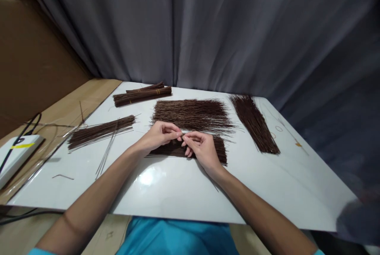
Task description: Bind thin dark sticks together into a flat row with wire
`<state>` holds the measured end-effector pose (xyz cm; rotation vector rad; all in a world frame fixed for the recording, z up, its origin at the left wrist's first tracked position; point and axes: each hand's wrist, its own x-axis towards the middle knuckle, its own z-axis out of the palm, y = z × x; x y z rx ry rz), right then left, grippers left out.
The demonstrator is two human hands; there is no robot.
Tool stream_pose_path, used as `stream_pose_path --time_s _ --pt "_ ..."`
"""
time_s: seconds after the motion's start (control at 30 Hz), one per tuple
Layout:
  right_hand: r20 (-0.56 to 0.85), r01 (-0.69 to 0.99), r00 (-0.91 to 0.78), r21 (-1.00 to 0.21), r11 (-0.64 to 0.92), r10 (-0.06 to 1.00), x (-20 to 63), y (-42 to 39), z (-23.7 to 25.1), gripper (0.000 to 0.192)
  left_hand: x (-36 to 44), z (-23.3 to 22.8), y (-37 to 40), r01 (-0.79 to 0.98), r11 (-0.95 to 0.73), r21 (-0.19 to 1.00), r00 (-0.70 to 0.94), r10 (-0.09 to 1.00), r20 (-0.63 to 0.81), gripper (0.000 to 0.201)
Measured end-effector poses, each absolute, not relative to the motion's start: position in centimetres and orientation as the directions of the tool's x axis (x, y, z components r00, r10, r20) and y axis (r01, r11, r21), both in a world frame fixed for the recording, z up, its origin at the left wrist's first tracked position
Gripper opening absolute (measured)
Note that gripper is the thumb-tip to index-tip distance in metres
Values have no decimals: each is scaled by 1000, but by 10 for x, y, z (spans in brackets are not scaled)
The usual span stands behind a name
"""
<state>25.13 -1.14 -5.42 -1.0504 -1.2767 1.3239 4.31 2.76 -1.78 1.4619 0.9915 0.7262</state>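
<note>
Our left hand (160,134) and right hand (202,148) meet fingertip to fingertip, each grip pinched on what looks like a thin stick (181,135) held between them, its long axis running left to right. We hold it just above the small stick pile (219,150) on the white table (267,191). The spread stick pile (190,114) lies just beyond both hands.
</note>
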Motion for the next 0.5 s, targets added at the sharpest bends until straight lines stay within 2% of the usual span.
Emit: stream_pose_path --time_s 0.23,0.5 --pt "70 -63 -99 -996 64 993 250 -14 -56 36 45 -18 25 151 15 988 389 918 -73 39" --pt "91 -71 -73 -994 86 993 246 -18 -53 33 47 -26 27 93 50 994 397 914 -83 39"
